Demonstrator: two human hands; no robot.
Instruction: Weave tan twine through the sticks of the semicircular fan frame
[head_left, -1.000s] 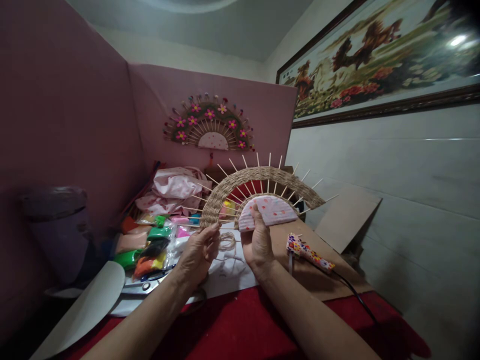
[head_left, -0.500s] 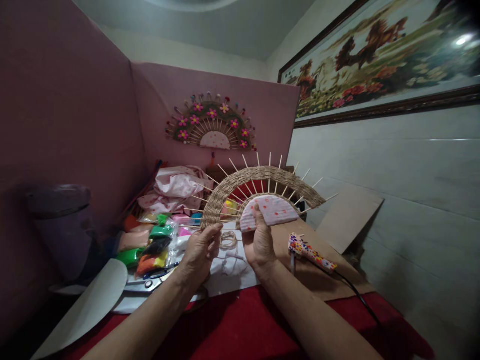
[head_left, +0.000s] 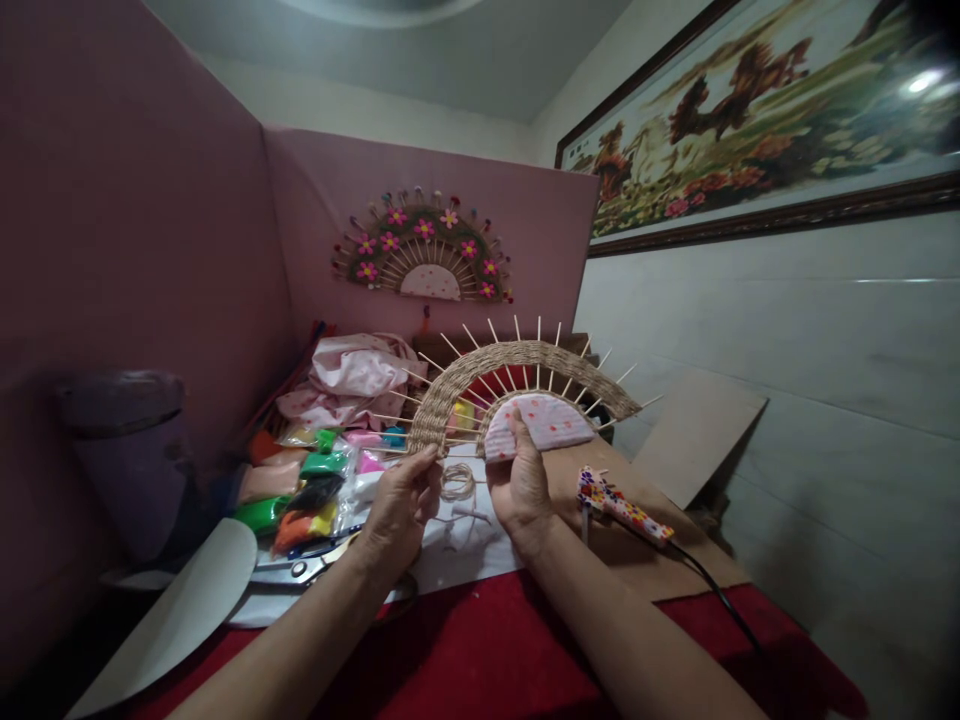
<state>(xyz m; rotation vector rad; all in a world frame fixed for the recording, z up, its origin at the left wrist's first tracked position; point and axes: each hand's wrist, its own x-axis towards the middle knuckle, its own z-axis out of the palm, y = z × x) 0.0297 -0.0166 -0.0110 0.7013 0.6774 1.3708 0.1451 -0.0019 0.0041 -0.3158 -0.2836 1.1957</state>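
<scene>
A half-round fan frame (head_left: pixel 517 355) of woven tan cord on thin sticks is held up over the table, the stick tips poking past its outer edge. My right hand (head_left: pixel 523 490) grips its pink, red-dotted half-disc (head_left: pixel 551 424), thumb on the front and fingers hidden behind. At the lower left end of the woven band, my left hand (head_left: pixel 405 500) pinches the end, thumb and forefinger together. A small coil of cord (head_left: pixel 457 481) lies on white paper between the hands.
Bagged coloured clay (head_left: pixel 304 485), scissors (head_left: pixel 300 569) and pink cloth (head_left: pixel 356 370) lie left. A flowered glue gun (head_left: pixel 622 508) rests on cardboard (head_left: pixel 652 580) at right. A finished-looking flowered fan (head_left: pixel 424 245) hangs on the pink partition behind.
The fan frame has tilted slightly, its upper edge now a little lower and its right end shifted left. Both hands keep their hold in nearly the same place.
</scene>
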